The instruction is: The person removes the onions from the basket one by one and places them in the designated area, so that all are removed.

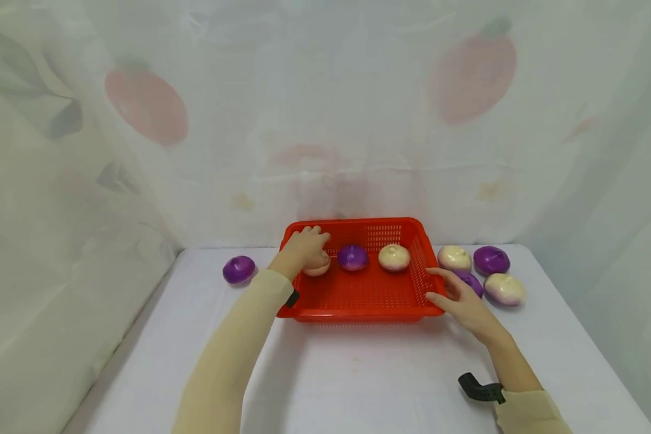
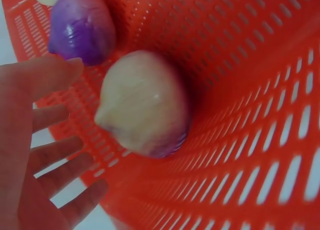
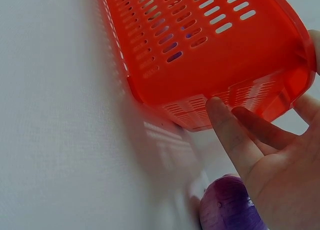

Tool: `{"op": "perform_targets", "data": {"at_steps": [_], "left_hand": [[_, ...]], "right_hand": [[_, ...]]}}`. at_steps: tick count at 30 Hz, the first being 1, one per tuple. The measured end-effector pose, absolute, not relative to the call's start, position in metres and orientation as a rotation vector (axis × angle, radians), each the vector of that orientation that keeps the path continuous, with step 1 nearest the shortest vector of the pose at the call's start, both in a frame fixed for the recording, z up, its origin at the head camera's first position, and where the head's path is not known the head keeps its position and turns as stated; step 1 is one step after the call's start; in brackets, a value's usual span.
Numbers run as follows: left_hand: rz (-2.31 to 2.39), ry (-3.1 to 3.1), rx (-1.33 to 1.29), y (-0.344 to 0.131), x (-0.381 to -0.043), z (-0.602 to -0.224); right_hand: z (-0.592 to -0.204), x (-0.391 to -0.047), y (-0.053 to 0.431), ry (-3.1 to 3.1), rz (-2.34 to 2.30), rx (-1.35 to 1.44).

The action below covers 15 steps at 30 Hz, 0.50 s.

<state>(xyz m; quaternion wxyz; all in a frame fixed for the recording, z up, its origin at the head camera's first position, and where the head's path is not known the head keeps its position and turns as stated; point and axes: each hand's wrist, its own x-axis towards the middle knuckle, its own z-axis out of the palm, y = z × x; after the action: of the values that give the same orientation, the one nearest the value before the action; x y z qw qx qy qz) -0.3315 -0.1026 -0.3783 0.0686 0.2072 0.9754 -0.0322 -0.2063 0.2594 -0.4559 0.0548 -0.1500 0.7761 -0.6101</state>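
One cream, purple-tinged round bulb (image 2: pixel 145 105) lies at the left end inside the red perforated plastic basket (image 1: pixel 358 313). From the head camera I see the left hand (image 1: pixel 306 246) partly covering it; the left wrist view shows those fingers spread, clear of it. The right hand (image 1: pixel 469 310), fingers loosely spread, is at the right rim; how firmly it touches, I can't tell. It partly hides a glossy purple bulb (image 1: pixel 471 283).
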Motion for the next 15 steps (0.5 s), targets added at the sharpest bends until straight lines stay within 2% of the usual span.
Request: {"op": "perform_targets", "data": {"at_steps": [15], "left_hand": [[0.048,2.828,0.420,-0.097,-0.333,-0.403]], "right_hand": [[-0.455,-0.205,0.259,2.405,-1.795,-0.414]]}}
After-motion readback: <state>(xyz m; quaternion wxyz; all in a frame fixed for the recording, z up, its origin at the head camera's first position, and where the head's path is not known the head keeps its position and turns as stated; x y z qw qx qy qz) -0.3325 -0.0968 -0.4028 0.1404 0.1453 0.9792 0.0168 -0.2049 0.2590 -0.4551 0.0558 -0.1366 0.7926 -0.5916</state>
